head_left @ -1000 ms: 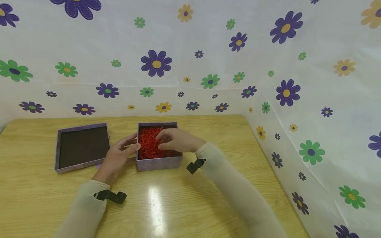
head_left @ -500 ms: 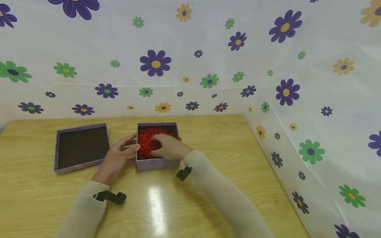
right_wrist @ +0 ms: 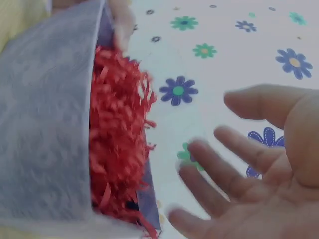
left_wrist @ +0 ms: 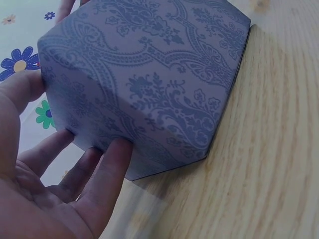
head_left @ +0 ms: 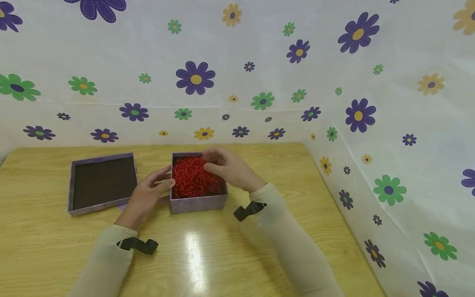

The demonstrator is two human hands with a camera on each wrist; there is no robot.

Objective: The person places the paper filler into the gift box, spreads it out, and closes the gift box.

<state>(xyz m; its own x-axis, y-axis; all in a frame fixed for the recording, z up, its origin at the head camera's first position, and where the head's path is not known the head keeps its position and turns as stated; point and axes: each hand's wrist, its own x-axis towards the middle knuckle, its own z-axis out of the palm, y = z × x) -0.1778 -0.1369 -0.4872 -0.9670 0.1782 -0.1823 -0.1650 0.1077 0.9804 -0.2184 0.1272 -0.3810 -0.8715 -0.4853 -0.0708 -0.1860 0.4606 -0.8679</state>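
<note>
A purple patterned box (head_left: 198,203) without its lid stands on the table, filled with red shredded paper (head_left: 194,178). Holding the box's left wall is my left hand (head_left: 147,196), fingertips on the outside and thumb at the rim. The left wrist view shows those fingers (left_wrist: 102,184) against the patterned box (left_wrist: 144,74). Above the box's back right part is my right hand (head_left: 234,168). In the right wrist view this hand (right_wrist: 259,174) has spread, relaxed fingers with nothing between them, apart from the paper shreds (right_wrist: 117,134).
Left of the box lies its shallow lid (head_left: 104,183), dark inside face up. Both rest on a wooden table (head_left: 163,255). Flower-printed white cloth (head_left: 237,49) rises behind the table and along its right side.
My right hand first reached deeper left into the shreds, then rose and drew back to the right. The shredded paper now spreads more evenly across the box. My left hand has stayed put.
</note>
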